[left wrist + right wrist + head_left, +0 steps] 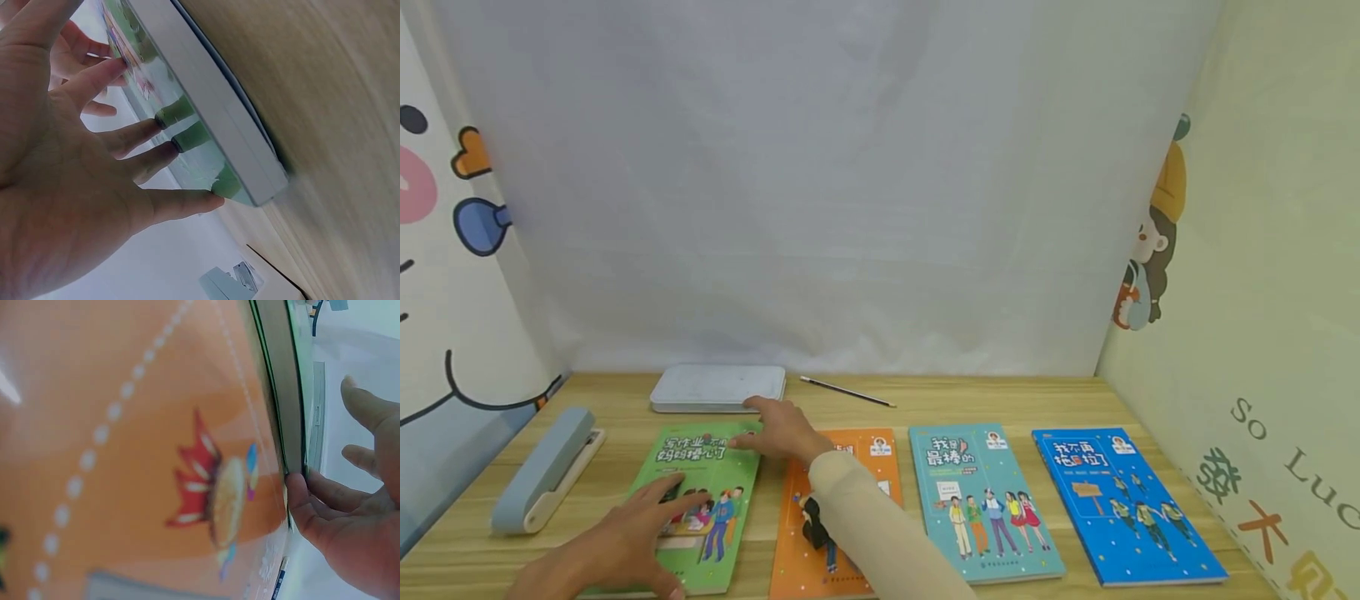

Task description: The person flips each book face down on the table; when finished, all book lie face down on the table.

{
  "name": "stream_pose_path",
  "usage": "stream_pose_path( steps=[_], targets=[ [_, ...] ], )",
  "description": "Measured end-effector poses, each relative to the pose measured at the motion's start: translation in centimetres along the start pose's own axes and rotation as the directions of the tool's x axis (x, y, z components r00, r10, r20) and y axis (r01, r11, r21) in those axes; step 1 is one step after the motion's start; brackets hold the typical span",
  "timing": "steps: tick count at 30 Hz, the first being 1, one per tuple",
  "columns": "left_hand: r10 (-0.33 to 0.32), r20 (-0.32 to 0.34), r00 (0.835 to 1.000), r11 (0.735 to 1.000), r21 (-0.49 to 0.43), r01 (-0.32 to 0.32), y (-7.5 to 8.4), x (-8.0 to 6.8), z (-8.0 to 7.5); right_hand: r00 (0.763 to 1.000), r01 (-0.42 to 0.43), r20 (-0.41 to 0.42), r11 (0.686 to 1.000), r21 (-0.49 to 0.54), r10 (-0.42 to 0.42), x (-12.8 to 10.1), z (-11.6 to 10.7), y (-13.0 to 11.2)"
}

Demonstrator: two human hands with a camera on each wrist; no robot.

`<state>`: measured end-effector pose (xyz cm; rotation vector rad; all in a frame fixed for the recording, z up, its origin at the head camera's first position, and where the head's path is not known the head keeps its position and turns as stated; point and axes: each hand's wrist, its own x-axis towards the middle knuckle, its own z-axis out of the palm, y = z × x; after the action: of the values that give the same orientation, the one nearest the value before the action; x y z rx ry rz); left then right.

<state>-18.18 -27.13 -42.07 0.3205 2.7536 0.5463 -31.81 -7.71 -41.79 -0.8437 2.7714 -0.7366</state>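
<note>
A green book (715, 467) with a glossy cartoon cover lies flat on the table. My left hand (617, 533) is spread over its lower left part. In the left wrist view, the left hand's straight fingers (187, 203) have their tips at the glossy cover, which mirrors them. My right hand (782, 429) reaches over the same book's upper right corner. In the right wrist view, some fingers (300, 500) touch the book's corner edge, while others stand apart above the cover. An orange book (790, 550) lies below the right forearm, which partly hides it.
A teal book (936, 479) and a blue book (1075, 500) lie to the right in the row. A white case (715, 387) and a pencil (848, 391) lie behind the books. At left is a folded pale-blue lamp-like object (542, 475). Curtain-like walls stand around the table.
</note>
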Motion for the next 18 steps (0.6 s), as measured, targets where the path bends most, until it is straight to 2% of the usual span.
stream_pose_path(
  steps=[7,13,18],
  targets=[
    [0.002,0.000,1.000,1.000,-0.010,-0.002,-0.01,0.00,-0.07,0.999,-0.048,0.000,0.976,0.212,0.049,-0.10,-0.13,0.06],
    [-0.034,0.020,0.999,0.999,-0.001,0.034,0.10,0.30,-0.10,0.998,-0.063,-0.008,0.954,0.294,0.069,-0.14,-0.24,0.20],
    [-0.049,0.028,0.998,0.999,-0.005,0.049,0.12,0.43,-0.19,0.996,-0.084,-0.007,0.921,0.380,0.094,-0.12,-0.50,0.14]
  ],
)
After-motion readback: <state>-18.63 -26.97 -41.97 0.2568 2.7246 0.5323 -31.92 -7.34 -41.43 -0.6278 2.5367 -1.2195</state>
